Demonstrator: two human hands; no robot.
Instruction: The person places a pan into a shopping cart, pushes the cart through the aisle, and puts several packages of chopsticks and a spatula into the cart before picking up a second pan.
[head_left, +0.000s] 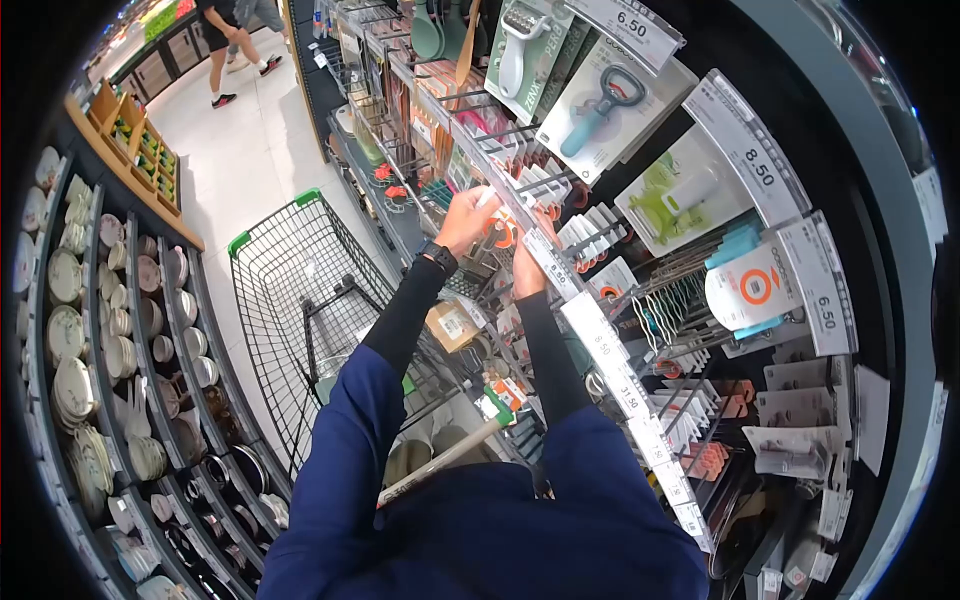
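Both my hands reach into the rack of hanging kitchen goods, behind and beside a long price-label rail. My left hand, with a dark watch at the wrist, has its fingers bent round something whitish at the rail. My right hand is partly covered by the rail, and its fingers are mostly hidden. Between the hands shows a packet with an orange ring mark. White-carded packets hang on hooks just right of my right hand.
An empty-looking wire shopping cart with green corners stands at the left. Beyond it, shelves of bowls and plates line the far left. A person walks in the aisle at the top. Carded peelers and openers hang at upper right.
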